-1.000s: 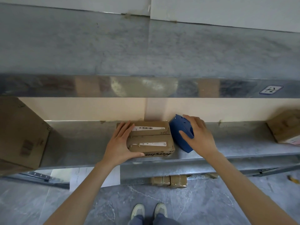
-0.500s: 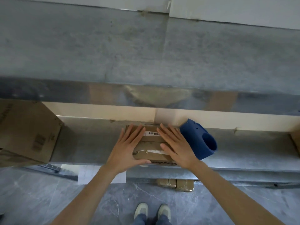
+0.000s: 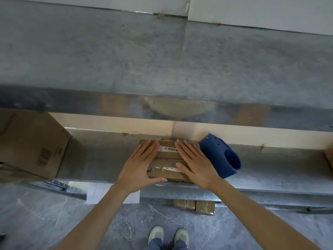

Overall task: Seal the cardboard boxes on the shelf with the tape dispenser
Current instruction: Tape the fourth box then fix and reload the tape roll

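1. Your left hand (image 3: 138,168) lies flat on the left half of the box (image 3: 169,160). The fingers are straight and slightly spread, pointing toward 1 o'clock. The thumb runs along the box's front edge.
2. Your right hand (image 3: 196,165) lies flat on the right half. Its fingers are straight and close together, pointing toward 11 o'clock, and the thumb reaches across the lid toward 9 o'clock. Neither hand curls round anything.
3. The box sits on the shelf (image 3: 100,159) near the middle of the view, with its front edge at the shelf's lip and its back close to the cream wall.
4. A barcode label (image 3: 168,149) shows between your fingertips at the box's 12 o'clock. A torn white strip (image 3: 169,168) crosses the nearer flap.
5. The blue dispenser (image 3: 221,156) stands on the shelf at the box's 3 o'clock, just beside your right hand and free of both hands. Its round opening faces 4 o'clock. You cannot tell whether it touches the box.
6. A big carton (image 3: 30,145) fills the shelf at 9 o'clock, well apart from the box. The corner of another carton (image 3: 329,159) shows at the 3 o'clock edge.
7. On the floor, a white sheet (image 3: 97,193) lies at the box's 7 o'clock and taped brown packets (image 3: 195,206) at its 5 o'clock. Your shoes (image 3: 168,235) are at 6 o'clock.
8. A grey upper shelf (image 3: 162,60) spans the view at 12 o'clock.
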Available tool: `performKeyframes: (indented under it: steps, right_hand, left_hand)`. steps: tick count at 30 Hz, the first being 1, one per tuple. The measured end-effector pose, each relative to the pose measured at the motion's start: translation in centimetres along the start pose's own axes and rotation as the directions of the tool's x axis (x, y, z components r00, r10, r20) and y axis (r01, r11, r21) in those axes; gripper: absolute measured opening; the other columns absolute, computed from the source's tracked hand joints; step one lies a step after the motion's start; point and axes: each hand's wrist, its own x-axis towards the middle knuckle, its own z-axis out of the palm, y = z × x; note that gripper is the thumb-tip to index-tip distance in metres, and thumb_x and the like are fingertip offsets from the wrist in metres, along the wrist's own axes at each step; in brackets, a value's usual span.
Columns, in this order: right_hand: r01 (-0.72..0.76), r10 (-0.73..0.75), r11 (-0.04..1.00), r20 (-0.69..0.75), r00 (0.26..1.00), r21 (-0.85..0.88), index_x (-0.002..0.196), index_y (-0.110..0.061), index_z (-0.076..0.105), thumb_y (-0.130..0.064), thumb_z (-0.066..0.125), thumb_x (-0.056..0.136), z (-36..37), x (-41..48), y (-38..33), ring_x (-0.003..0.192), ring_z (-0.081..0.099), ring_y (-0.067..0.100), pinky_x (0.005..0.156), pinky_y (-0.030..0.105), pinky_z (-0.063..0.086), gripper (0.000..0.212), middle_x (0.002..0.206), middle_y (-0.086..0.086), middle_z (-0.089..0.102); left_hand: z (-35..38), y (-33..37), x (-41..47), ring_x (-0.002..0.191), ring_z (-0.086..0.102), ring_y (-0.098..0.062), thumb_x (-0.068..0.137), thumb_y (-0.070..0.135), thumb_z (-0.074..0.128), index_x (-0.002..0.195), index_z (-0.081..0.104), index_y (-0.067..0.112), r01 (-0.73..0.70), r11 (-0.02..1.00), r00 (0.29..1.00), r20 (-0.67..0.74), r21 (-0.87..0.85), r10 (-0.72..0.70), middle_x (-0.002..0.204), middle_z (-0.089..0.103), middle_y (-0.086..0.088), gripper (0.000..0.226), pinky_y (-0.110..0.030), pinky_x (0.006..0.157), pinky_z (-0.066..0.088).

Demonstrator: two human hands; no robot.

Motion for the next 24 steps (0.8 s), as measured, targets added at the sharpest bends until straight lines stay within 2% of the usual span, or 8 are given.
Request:
performKeyframes:
  steps: [2, 4, 7, 11, 13, 15, 19, 24]
  right_hand:
    - [-0.051, 0.055, 0.995, -0.044, 0.998, 0.088, 0.156, -0.032, -0.008, -0.068, -0.001, 0.095, 0.3, 0.1, -0.1, 0.148, -0.02, 0.002, 0.125, 0.036, -0.001, 0.072, 0.163, -0.016, -0.013]
    - [-0.077, 0.096, 0.979, -0.095, 0.991, 0.188, 0.158, -0.032, 0.005, -0.067, 0.008, 0.096, 0.8, 0.2, 0.0, 0.149, -0.013, 0.002, 0.125, 0.038, 0.002, 0.071, 0.165, -0.016, -0.003]
    - [-0.09, 0.182, 0.923, -0.216, 0.959, 0.375, 0.154, -0.033, 0.028, -0.066, 0.023, 0.097, 1.6, 0.1, 0.2, 0.15, -0.002, 0.002, 0.125, 0.042, 0.008, 0.066, 0.163, -0.015, 0.014]
    - [-0.08, 0.24, 0.853, -0.25, 0.938, 0.516, 0.147, -0.042, 0.037, -0.068, 0.04, 0.091, 2.0, 0.0, 0.2, 0.15, -0.001, 0.0, 0.122, 0.036, 0.013, 0.061, 0.16, -0.02, 0.019]
    - [-0.08, 0.221, 0.873, -0.244, 0.944, 0.481, 0.147, -0.042, 0.039, -0.072, 0.04, 0.089, 1.9, 0.0, 0.1, 0.15, -0.002, 0.001, 0.122, 0.036, 0.012, 0.066, 0.159, -0.021, 0.02]
    - [-0.073, 0.16, 0.938, -0.239, 0.958, 0.338, 0.15, -0.044, 0.033, -0.077, 0.031, 0.09, 1.5, -0.1, 0.2, 0.151, -0.005, 0.005, 0.124, 0.039, 0.002, 0.069, 0.161, -0.017, 0.017]
    - [0.055, -0.06, 0.998, -0.177, 0.982, -0.031, 0.155, -0.044, 0.012, -0.071, 0.014, 0.098, 1.1, -0.3, 0.2, 0.152, -0.012, 0.015, 0.122, 0.041, -0.012, 0.063, 0.165, -0.013, 0.005]
    - [0.141, -0.146, 0.985, -0.043, 0.988, -0.103, 0.154, -0.048, -0.002, -0.066, 0.007, 0.1, 0.7, 0.0, 0.4, 0.151, -0.014, 0.012, 0.121, 0.036, -0.012, 0.057, 0.165, -0.015, -0.004]
  left_hand:
    - [0.1, 0.3, 0.0, 0.151, -0.01, -0.003, 0.064, 0.097, 0.047, 0.16, 0.005, 0.019, 0.105, 0.989, 0.994, -0.013, -0.102, -0.107, 0.165, -0.002, 0.01, 0.131, -0.028, 0.124, 0.0]
    - [0.3, 0.4, 0.1, 0.151, -0.013, -0.002, 0.056, 0.095, 0.056, 0.16, 0.003, 0.019, 0.166, 0.965, 0.985, -0.009, -0.203, -0.171, 0.166, -0.005, 0.012, 0.139, -0.029, 0.123, 0.005]
    - [0.6, 0.4, 0.1, 0.151, -0.012, -0.002, 0.05, 0.091, 0.065, 0.16, 0.01, 0.022, 0.189, 0.927, 0.978, -0.024, -0.325, -0.208, 0.166, -0.003, 0.015, 0.141, -0.031, 0.12, 0.011]
    - [0.8, 0.3, 0.0, 0.153, -0.007, -0.005, 0.048, 0.089, 0.069, 0.157, 0.025, 0.024, 0.157, 0.895, 0.973, -0.092, -0.417, -0.213, 0.165, 0.003, 0.019, 0.135, -0.036, 0.12, 0.014]
    - [0.8, 0.3, 0.0, 0.153, -0.007, -0.006, 0.048, 0.089, 0.069, 0.155, 0.03, 0.026, 0.15, 0.888, 0.972, -0.101, -0.435, -0.213, 0.164, 0.005, 0.022, 0.13, -0.037, 0.121, 0.016]
    - [0.7, 0.2, -0.1, 0.153, -0.009, -0.007, 0.054, 0.09, 0.065, 0.156, 0.027, 0.029, 0.131, 0.918, 0.981, -0.081, -0.374, -0.174, 0.163, 0.004, 0.024, 0.124, -0.038, 0.122, 0.012]
    - [0.7, -0.3, -0.3, 0.154, -0.007, -0.019, 0.078, 0.087, 0.044, 0.158, 0.018, 0.033, -0.068, 0.998, 0.992, -0.103, 0.006, 0.068, 0.166, 0.007, 0.015, 0.1, -0.049, 0.125, 0.001]
    - [1.1, -0.9, -0.1, 0.154, 0.007, -0.017, 0.087, 0.083, 0.038, 0.157, 0.027, 0.029, -0.16, 0.981, 0.981, -0.097, 0.112, 0.171, 0.165, 0.016, 0.011, 0.089, -0.048, 0.123, 0.01]
